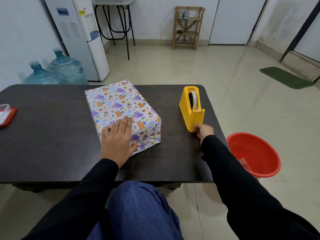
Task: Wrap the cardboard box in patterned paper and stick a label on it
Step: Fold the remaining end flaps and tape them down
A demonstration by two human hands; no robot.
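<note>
The left hand [117, 137] lies flat, fingers straight, on the patterned-paper-wrapped cardboard box [119, 101], mid-table.
The blurred right hand [204, 130] meets the near end of the yellow plastic tape dispenser [191, 110], grip unclear; tugging tape could drag it off the dark table [52, 135].

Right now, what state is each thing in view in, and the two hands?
box: fully wrapped, no label visible.
tape dispenser: upright, roll loaded.
left hand: flat on the box, fingers straight.
right hand: at the tape dispenser's near end, blurred, grip unclear.
red bucket: upright, no lid.
</note>
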